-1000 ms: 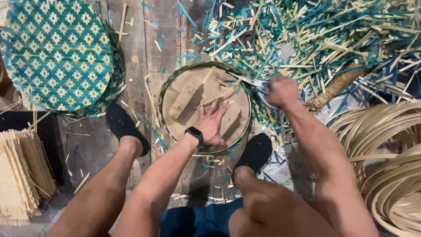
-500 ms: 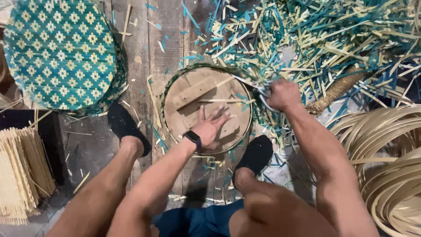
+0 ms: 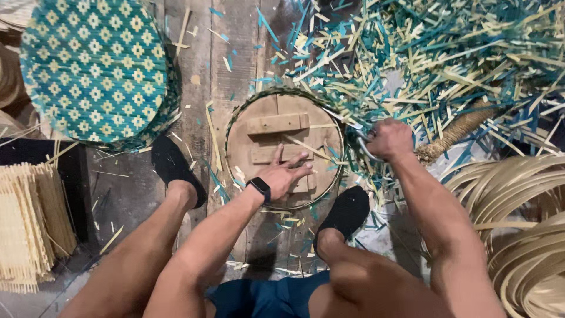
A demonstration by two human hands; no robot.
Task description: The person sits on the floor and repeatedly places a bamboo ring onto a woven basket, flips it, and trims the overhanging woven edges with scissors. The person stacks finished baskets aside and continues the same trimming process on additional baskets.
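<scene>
Wooden and round, the disc form with its two nailed cross-battens lies flat under the left hand, whose fingers are spread and pressing down on it, gripping nothing. Just off those fingertips, to the right, the woven teal-and-natural rim hugs the disc's edge, and there the right hand is clenched on a metal cutting tool. The right hand is the nearer one to that rim, with strip offcuts heaped beyond its knuckles.

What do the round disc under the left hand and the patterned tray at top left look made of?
Round disc: bare, unfinished wood, going by its plank seams and nailed cross battens. Patterned tray: flat woven strips, likely bamboo, dyed teal and natural; matte, with a visible plaited diamond weave.
</scene>
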